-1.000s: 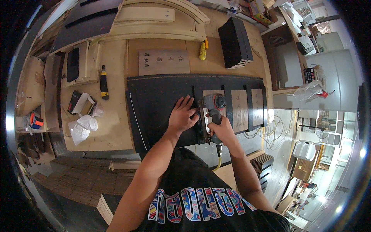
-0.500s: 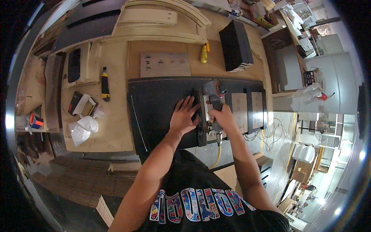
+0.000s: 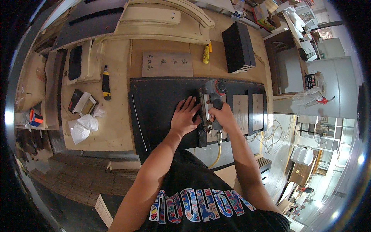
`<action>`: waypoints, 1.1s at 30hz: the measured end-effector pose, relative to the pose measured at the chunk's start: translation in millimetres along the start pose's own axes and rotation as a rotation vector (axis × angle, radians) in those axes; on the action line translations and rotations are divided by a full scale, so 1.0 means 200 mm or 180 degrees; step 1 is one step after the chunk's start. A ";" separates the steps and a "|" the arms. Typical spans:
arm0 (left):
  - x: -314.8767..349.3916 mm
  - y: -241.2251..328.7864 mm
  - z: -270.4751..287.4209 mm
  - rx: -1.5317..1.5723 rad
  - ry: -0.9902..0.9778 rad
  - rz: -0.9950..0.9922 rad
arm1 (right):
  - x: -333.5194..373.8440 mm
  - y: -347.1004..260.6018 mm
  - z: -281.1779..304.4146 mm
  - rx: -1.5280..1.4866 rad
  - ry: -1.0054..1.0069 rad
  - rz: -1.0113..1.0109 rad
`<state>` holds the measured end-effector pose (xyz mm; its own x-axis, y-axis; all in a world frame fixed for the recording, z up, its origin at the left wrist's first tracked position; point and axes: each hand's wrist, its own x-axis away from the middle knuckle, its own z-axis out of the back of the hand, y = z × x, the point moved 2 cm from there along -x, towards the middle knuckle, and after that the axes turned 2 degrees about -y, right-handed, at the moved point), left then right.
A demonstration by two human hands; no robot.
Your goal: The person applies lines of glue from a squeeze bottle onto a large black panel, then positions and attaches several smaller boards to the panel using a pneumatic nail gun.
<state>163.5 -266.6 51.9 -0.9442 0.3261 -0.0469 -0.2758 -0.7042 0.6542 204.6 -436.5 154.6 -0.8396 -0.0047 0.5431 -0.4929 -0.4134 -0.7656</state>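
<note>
My right hand (image 3: pixel 221 117) is wrapped round the handle of a grey air nail gun (image 3: pixel 213 89), with a yellow hose (image 3: pixel 217 155) running from its lower end. The nail gun rests over a dark strip (image 3: pixel 202 138) lying across a black panel (image 3: pixel 162 94). My left hand (image 3: pixel 185 118) lies on that panel just left of the tool, fingers spread, its thumb side close to the strip. Right of the tool, more dark strips cross the work, with greyish wood-toned boards (image 3: pixel 240 112) between them. What lies under the nail gun's nose is hidden.
Beyond the panel are a marked wooden board (image 3: pixel 167 64), a yellow-handled tool (image 3: pixel 206 54) and a stack of black boards (image 3: pixel 238 47). On the left lie a black-and-yellow utility knife (image 3: pixel 106 83), an opened small box (image 3: pixel 83 103) and a white plastic bag (image 3: pixel 81 129). Coiled hoses (image 3: pixel 278 133) lie on the right-hand floor.
The whole view has shifted slightly. My hands and the nail gun keep their places on the work.
</note>
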 end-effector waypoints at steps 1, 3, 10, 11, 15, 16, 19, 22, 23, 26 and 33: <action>0.00 0.00 0.00 0.0000 -0.0008 -0.0003 | 0.00 0.00 0.00 0.0024 -0.0001 -0.0010; 0.00 -0.01 -0.01 0.0000 -0.0024 -0.0007 | 0.01 0.01 0.00 0.0012 0.0025 -0.0025; 0.01 -0.01 -0.01 -0.0085 0.0138 -0.0130 | -0.01 0.06 0.06 0.0070 0.0178 -0.0081; 0.00 -0.01 -0.01 -0.0092 0.0165 -0.0134 | -0.02 0.06 0.07 -0.0004 0.0183 -0.0113; 0.00 0.00 -0.02 -0.0060 0.0324 -0.0196 | -0.04 0.11 0.11 -0.0050 0.0277 -0.0110; 0.01 -0.01 -0.02 -0.0062 0.0324 -0.0194 | -0.04 0.10 0.11 -0.0055 0.0267 -0.0149; 0.01 -0.01 -0.02 -0.0042 0.0320 -0.0178 | -0.04 0.09 0.10 0.0039 0.0189 -0.0167; 0.01 -0.01 -0.02 0.0007 0.0332 -0.0151 | -0.01 0.05 0.08 -0.0070 0.0096 -0.0161; 0.01 -0.01 -0.02 0.0008 0.0352 -0.0153 | 0.00 0.04 0.07 -0.0147 0.0063 -0.0162; 0.01 -0.01 -0.02 0.0005 0.0369 -0.0177 | -0.01 0.06 0.08 -0.0078 0.0040 -0.0112; 0.01 0.00 -0.02 -0.0067 0.0333 -0.0249 | 0.07 0.04 0.10 -0.0202 0.0321 -0.0119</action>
<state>160.9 -267.4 49.1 -0.9330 0.3137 -0.1764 -0.3519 -0.6927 0.6296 193.1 -458.3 163.8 -0.8376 0.1024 0.5366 -0.5349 -0.3531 -0.7676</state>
